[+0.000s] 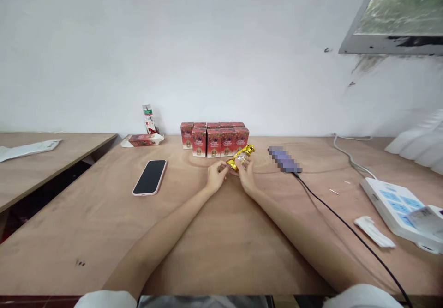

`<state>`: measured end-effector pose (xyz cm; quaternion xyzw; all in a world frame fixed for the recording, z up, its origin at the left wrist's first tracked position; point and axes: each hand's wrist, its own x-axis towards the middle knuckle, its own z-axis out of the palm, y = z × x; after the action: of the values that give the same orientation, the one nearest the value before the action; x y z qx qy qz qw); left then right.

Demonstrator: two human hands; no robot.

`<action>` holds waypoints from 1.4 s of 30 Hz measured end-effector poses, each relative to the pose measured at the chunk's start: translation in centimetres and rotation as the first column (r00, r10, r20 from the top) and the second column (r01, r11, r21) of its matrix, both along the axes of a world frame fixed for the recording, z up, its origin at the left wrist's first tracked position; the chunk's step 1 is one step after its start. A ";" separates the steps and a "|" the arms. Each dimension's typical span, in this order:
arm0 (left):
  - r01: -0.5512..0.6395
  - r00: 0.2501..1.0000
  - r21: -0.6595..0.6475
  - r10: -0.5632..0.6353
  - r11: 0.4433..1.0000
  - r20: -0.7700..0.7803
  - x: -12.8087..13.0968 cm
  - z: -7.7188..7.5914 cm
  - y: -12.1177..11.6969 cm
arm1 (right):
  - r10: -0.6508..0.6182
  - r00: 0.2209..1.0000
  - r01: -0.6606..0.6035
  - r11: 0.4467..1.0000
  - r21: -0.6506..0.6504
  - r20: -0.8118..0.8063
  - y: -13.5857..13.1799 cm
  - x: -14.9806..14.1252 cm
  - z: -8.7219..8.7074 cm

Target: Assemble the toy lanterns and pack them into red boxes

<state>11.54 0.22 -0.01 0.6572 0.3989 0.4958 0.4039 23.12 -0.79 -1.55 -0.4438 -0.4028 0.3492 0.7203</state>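
Note:
A small lantern ornament (pixel 241 157), gold at both ends with a clear middle, lies tilted in my right hand (pixel 246 175). The fingers of that hand are wrapped round its clear part. Its gold base points down and left, toward my left hand (pixel 217 175). My left hand is closed, with its curled fingertips right by the base; whether they pinch the base or some small piece cannot be made out. Just behind the hands stand several red printed boxes (pixel 213 143), upright in two rows, each with a lantern picture low on its front.
A phone in a pink case (pixel 150 177) lies left, and a blurred-out phone (pixel 284 159) on a black cable (pixel 332 210) lies right. An opened red box (pixel 143 140) and a clear packet (pixel 148 119) are back left. At right are a power strip (pixel 398 206) and crumpled white piece (pixel 374 232).

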 end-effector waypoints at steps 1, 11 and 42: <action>-0.005 1.000 0.017 0.005 1.000 -0.011 0.0 0.0 -0.1 | -0.009 1.000 0.009 1.000 0.003 0.006 0.1 0.1 -0.1; -0.026 0.994 0.112 0.038 0.993 -0.106 0.1 0.2 -0.2 | 0.018 0.997 -0.020 1.000 -0.024 -0.069 1.3 0.6 -0.9; -0.026 0.535 0.357 0.315 0.934 -0.784 -0.5 1.6 2.5 | 0.086 0.905 -0.091 0.996 0.008 -0.416 2.0 2.0 -0.2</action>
<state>11.00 2.75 1.62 0.8232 0.5239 0.2184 0.0104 25.15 1.18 -1.74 -0.3448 -0.2580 0.4701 0.7705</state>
